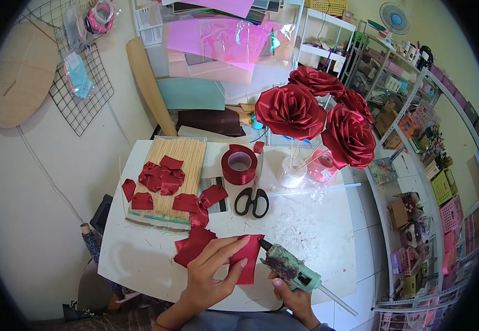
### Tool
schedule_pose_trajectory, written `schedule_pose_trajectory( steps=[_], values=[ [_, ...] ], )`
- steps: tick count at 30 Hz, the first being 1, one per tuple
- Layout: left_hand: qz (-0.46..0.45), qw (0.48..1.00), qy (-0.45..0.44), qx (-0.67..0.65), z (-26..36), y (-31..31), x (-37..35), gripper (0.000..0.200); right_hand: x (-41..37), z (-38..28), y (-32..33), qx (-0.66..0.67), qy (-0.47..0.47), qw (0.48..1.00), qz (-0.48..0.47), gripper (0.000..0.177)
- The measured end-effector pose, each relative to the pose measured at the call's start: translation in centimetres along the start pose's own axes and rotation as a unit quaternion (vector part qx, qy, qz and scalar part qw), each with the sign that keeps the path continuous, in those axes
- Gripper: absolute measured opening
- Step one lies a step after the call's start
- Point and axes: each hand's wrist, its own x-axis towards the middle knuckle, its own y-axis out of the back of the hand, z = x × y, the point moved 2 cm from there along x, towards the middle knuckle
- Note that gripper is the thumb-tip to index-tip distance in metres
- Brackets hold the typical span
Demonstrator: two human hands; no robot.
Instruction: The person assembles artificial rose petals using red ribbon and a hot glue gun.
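Observation:
My left hand pinches a cut piece of red satin ribbon between thumb and fingers, low over the front of the table. In my right hand is a green hot glue gun, its dark nozzle at the ribbon's upper right corner. A clear glue stick sticks out of the gun's back end. Beside my left hand lie more red ribbon pieces. Black-handled scissors rest farther back, in front of a roll of red ribbon.
Red fabric petals lie on a bundle of wooden sticks at the table's left. Several finished red ribbon roses stand on sticks in a white holder at the back right. Loaded shelves line the right side beyond the white table.

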Motion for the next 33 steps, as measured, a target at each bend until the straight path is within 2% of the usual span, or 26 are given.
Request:
schedule_pose_trajectory(
  steps=[9,11,13,15,17,19,24,28,30,33],
  values=[
    [0.014,0.999,0.018,-0.041,-0.2,-0.1,0.0,0.037,0.2,-0.2,-0.1,-0.019,0.012,1.0,0.009,0.028],
    [0.021,0.998,0.027,-0.057,-0.3,0.0,0.1,0.038,0.0,-0.7,-0.1,0.051,-0.019,0.996,0.073,0.028],
    [0.058,0.997,0.022,-0.05,-0.5,0.1,0.3,0.038,-0.2,-0.6,0.0,0.076,-0.03,0.994,0.067,0.029],
    [0.075,0.996,0.018,-0.044,-0.9,0.3,0.4,0.04,-0.3,-0.1,0.2,0.086,0.004,0.995,0.044,0.03],
    [0.145,0.989,0.003,0.01,-0.8,0.7,0.5,0.04,-0.1,0.7,0.7,0.072,0.008,0.997,0.013,0.03],
    [0.155,0.987,0.009,0.034,-1.1,0.9,0.3,0.041,0.0,1.2,0.7,0.001,0.054,0.998,-0.025,0.032],
    [0.19,0.97,-0.086,0.125,-1.8,0.8,0.0,0.048,0.3,-1.0,-0.4,-0.092,0.039,0.992,-0.081,0.029],
    [0.19,0.971,-0.09,0.111,-1.5,0.5,0.1,0.048,0.5,-0.9,-0.6,-0.131,0.028,0.987,-0.088,0.029],
    [0.215,0.967,-0.086,0.106,-1.4,0.4,0.2,0.043,0.5,-0.6,-0.6,-0.138,0.08,0.984,-0.079,0.028],
    [0.213,0.969,-0.084,0.094,-1.4,0.3,0.2,0.043,0.5,-0.9,-0.6,-0.137,0.073,0.985,-0.079,0.029]
  ],
)
